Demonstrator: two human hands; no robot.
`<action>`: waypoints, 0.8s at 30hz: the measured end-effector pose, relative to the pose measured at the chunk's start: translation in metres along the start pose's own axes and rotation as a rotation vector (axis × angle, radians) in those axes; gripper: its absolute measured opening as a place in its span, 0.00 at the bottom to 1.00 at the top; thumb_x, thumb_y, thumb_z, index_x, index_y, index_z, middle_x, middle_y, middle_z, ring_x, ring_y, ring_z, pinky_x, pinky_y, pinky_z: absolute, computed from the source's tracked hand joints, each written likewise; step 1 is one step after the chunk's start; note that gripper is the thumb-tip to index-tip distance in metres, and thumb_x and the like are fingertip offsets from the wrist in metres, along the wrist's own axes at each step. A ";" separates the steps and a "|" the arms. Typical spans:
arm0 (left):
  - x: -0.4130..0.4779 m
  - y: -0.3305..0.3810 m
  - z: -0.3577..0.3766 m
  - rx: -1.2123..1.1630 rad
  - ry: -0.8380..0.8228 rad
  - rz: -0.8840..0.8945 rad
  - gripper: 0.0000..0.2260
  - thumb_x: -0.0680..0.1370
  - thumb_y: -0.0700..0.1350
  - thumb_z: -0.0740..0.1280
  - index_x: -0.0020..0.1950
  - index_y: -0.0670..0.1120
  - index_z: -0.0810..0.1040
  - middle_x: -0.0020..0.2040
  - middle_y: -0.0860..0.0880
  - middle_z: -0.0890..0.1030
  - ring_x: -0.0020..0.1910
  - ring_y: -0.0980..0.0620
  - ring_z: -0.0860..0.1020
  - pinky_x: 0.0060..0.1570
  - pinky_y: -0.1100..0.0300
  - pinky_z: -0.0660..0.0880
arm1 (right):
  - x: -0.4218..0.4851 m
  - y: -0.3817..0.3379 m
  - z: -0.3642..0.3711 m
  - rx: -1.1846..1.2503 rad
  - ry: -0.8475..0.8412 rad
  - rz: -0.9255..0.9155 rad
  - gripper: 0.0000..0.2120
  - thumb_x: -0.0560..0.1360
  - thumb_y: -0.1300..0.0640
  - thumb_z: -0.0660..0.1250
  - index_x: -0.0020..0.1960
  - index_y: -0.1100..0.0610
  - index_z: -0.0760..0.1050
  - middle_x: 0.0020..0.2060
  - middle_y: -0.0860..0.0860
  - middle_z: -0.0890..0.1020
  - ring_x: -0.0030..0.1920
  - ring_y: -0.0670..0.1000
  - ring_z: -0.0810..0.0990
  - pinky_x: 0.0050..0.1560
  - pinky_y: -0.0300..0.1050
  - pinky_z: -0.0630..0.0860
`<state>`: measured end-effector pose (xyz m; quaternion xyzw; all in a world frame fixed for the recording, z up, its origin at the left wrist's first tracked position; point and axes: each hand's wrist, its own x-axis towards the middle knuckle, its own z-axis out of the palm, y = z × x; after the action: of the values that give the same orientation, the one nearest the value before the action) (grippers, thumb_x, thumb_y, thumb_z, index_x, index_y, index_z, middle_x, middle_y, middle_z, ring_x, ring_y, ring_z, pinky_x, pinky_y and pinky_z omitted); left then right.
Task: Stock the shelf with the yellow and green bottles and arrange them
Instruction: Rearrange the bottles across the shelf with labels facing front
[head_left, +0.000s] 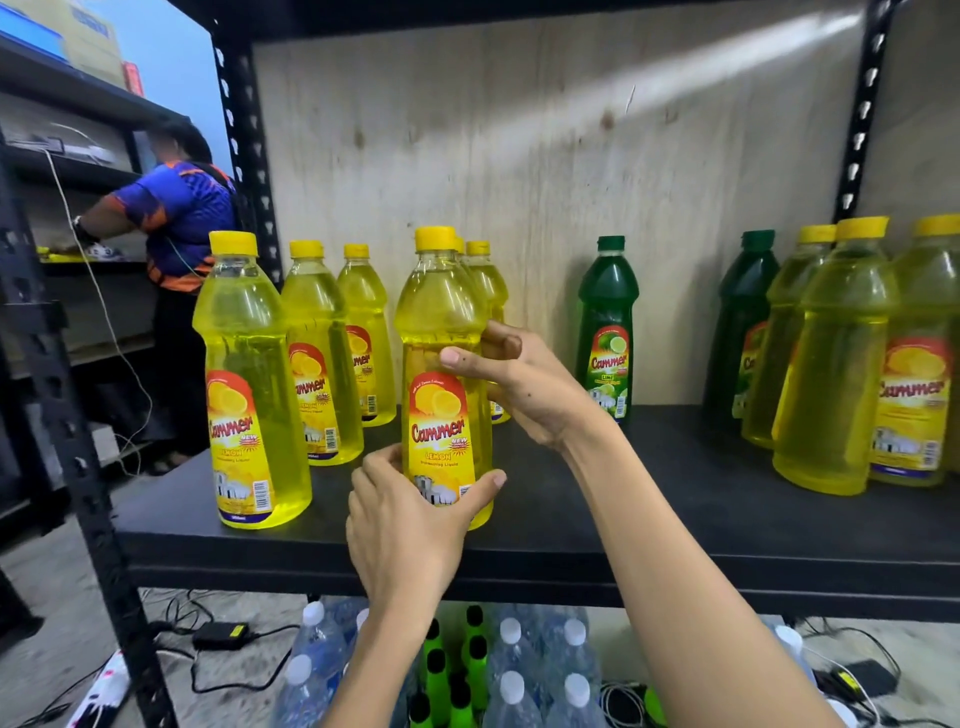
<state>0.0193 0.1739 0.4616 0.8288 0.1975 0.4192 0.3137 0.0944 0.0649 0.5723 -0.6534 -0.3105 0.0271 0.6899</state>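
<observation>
Both hands are clamping the yellow bottle (444, 374) at frame centre, standing on the shelf (675, 519) front edge: left hand (410, 525) gripping the base, right hand (519, 384) gripping mid-body. Full, likely heavy, slick plastic (label zone probably gripping better).

Both hands grip a yellow bottle (441, 374) upright on shelf (675, 499): left hand (410, 525) at base, right hand (519, 384) mid-body; green bottle (608, 327) right of it

A stockroom or shop backroom: black metal racking (244, 130), rows of labelled detergent bottles (249, 384), water bottles (511, 670) lower centre.
</observation>
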 end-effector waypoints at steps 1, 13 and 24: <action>-0.001 0.000 0.001 0.002 0.013 0.001 0.50 0.55 0.81 0.62 0.64 0.46 0.66 0.58 0.45 0.75 0.58 0.43 0.76 0.53 0.46 0.76 | 0.001 0.001 -0.001 -0.001 -0.008 -0.008 0.45 0.62 0.49 0.80 0.74 0.60 0.68 0.68 0.57 0.77 0.70 0.58 0.74 0.71 0.62 0.68; -0.040 0.023 0.006 -0.284 0.305 0.258 0.40 0.64 0.61 0.77 0.72 0.55 0.66 0.65 0.48 0.63 0.65 0.47 0.66 0.64 0.57 0.58 | -0.047 -0.018 -0.060 -0.202 0.304 -0.101 0.33 0.69 0.59 0.79 0.72 0.54 0.73 0.60 0.51 0.83 0.59 0.45 0.82 0.56 0.37 0.79; -0.074 0.164 0.118 -0.448 -0.602 0.524 0.20 0.72 0.50 0.74 0.60 0.62 0.73 0.52 0.62 0.73 0.45 0.62 0.77 0.49 0.58 0.78 | -0.109 -0.057 -0.195 -0.892 1.221 -0.132 0.30 0.67 0.49 0.78 0.66 0.50 0.71 0.63 0.56 0.71 0.62 0.60 0.70 0.62 0.49 0.69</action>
<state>0.0847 -0.0306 0.4785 0.8473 -0.2143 0.2573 0.4121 0.0756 -0.1641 0.5910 -0.7496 0.1066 -0.5088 0.4098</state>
